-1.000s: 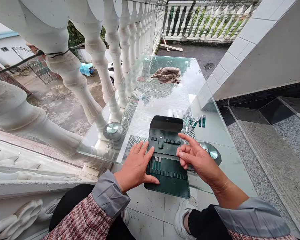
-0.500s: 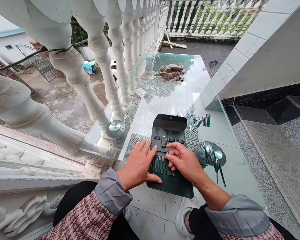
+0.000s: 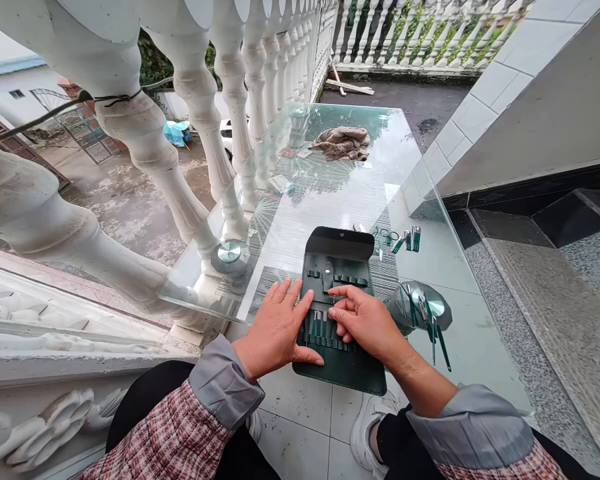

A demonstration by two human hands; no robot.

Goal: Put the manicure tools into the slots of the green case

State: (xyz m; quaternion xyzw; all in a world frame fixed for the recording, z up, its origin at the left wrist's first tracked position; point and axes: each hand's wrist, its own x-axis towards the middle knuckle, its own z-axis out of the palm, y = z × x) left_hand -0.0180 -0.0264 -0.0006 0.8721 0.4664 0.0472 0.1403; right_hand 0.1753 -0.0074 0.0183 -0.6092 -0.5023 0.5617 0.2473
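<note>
A dark green manicure case (image 3: 340, 373) lies unfolded on the glass table's near end. My left hand (image 3: 279, 330) rests flat along its left edge, fingers spread and thumb across the lower part. Over the right side of the case, my right hand (image 3: 363, 323) pinches a slim manicure tool (image 3: 335, 300); only its thin metal tip shows. Several green-handled tools (image 3: 320, 327) stand side by side in the case's elastic loops, between my hands. The upper loops (image 3: 350, 280) hold nothing that I can see.
Tweezers and other slim tools (image 3: 434, 327) lie right of the case, over a round metal table support (image 3: 423, 303). Beyond are small scissors (image 3: 386, 239) and nail clippers (image 3: 414, 239). A brown cloth (image 3: 343, 143) and a small box (image 3: 281, 184) sit farther back. White balusters (image 3: 195, 120) line the left.
My right hand has shifted very slightly left over the case, still pinching the slim tool. My left hand stays in place.
</note>
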